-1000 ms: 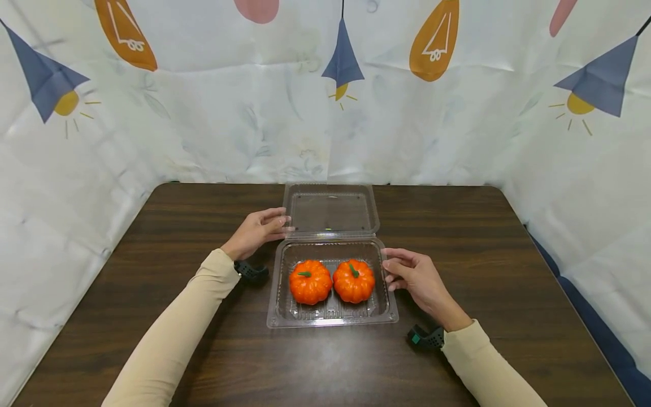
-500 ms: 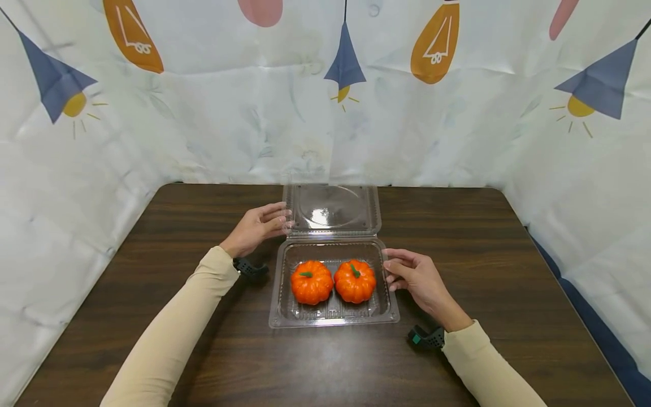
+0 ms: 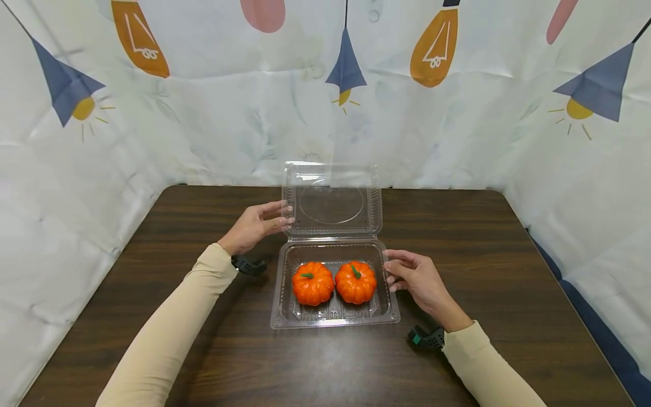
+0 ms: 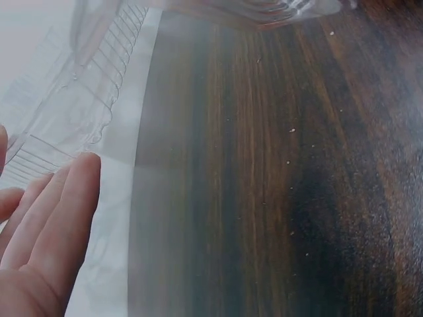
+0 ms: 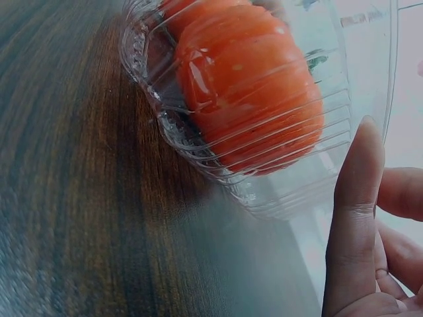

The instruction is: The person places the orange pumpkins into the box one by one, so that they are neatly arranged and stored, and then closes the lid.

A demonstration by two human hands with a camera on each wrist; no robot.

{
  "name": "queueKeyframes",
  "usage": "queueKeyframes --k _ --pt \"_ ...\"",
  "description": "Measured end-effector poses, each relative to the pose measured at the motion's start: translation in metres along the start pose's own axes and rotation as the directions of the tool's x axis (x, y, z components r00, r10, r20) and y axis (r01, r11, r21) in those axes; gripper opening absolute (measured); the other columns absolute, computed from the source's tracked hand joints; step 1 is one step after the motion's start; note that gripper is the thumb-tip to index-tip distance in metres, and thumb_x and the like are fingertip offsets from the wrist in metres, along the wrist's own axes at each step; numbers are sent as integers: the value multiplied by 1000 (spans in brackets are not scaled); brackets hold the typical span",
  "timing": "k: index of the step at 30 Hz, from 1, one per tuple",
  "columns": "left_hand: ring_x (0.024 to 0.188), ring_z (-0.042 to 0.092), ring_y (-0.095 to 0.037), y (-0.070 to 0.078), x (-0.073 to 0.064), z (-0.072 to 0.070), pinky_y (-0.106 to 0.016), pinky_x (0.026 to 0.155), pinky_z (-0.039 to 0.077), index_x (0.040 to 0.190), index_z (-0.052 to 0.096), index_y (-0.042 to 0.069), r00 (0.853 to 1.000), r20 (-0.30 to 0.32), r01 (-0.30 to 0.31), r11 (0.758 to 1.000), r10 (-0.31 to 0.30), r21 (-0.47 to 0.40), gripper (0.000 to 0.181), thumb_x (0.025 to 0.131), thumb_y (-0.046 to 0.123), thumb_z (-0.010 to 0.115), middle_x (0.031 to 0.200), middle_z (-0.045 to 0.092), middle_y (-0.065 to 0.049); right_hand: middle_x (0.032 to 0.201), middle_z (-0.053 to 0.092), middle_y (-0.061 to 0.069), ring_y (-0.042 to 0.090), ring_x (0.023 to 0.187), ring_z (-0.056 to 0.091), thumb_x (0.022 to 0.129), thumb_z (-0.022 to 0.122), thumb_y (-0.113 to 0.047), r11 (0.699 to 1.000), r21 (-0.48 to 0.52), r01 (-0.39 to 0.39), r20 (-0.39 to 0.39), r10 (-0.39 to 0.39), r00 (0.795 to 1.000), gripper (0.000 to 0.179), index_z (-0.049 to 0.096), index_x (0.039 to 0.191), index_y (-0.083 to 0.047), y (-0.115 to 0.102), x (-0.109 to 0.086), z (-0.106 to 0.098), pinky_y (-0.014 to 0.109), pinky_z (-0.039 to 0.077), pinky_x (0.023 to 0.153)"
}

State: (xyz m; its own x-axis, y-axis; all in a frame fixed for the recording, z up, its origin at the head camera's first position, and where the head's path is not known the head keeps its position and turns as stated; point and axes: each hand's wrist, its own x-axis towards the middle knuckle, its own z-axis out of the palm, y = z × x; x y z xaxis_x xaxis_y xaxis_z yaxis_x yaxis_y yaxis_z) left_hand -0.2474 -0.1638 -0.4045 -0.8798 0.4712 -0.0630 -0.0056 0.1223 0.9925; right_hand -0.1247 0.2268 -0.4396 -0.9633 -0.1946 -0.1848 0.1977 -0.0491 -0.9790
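A clear plastic clamshell container (image 3: 334, 323) sits on the table with its lid (image 3: 330, 181) raised at the back hinge. Two small orange pumpkins with green stems, a left pumpkin (image 3: 312, 284) and a right pumpkin (image 3: 356, 282), lie side by side in the base. My left hand (image 3: 256, 226) touches the lid's left edge, its fingers (image 4: 76, 205) fairly straight. At the base's right rim, my right hand (image 3: 419, 282) rests with fingers spread. Seen from the right wrist, one pumpkin (image 5: 251, 92) shows through the ribbed wall, beside my extended finger (image 5: 357, 218).
Dark wood-grain table (image 3: 325, 373) surrounds the container. A white curtain (image 3: 229, 130) with lamp prints hangs at its back edge and along both sides. Black straps, a left strap (image 3: 248, 265) and a right strap (image 3: 427, 338), circle the wrists.
The lid has tilted upward from lying nearly flat at the back, with my left hand at its edge. My right hand, the base and both pumpkins stay about where they were.
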Motion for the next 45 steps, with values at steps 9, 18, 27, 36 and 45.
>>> queueKeyframes --k 9,18,27,36,45 --pt "134 64 -26 5 -2 0 -19 101 56 160 31 -3 999 5 -39 998 39 50 64 103 3 60 161 42 -26 91 73 -6 7 69 66 101 66 -11 1000 -5 1 -1 -1 1000 51 50 144 12 -2 -2 1 24 63 63" --pt "135 63 -23 12 -5 1 -15 98 56 160 32 -1 998 -17 -51 994 53 101 62 104 4 58 163 40 -25 90 73 -6 7 68 66 100 67 -9 1000 1 9 -1 -9 1000 51 50 143 13 -3 -2 2 23 62 63" --pt "126 65 -15 27 -10 6 -24 104 56 160 31 0 999 -41 -15 999 17 34 63 106 14 59 160 42 -26 89 72 -7 7 68 66 100 66 -9 1000 -2 6 -10 -6 1000 50 50 143 13 -3 -3 4 23 62 62" --pt "147 45 -44 40 -16 9 -35 111 51 159 31 -4 999 -23 -27 999 28 40 61 110 25 52 163 39 -28 89 72 -7 8 69 66 101 66 -9 1000 -9 -2 -20 2 1000 49 50 143 11 -3 -4 5 23 63 64" --pt "147 45 -45 54 -25 13 -38 113 49 157 33 -8 999 -9 -35 996 36 81 63 111 34 47 159 42 -32 90 71 -6 8 70 66 101 66 -8 1000 -12 -7 -25 7 1000 49 50 143 10 -3 -4 5 23 63 64"
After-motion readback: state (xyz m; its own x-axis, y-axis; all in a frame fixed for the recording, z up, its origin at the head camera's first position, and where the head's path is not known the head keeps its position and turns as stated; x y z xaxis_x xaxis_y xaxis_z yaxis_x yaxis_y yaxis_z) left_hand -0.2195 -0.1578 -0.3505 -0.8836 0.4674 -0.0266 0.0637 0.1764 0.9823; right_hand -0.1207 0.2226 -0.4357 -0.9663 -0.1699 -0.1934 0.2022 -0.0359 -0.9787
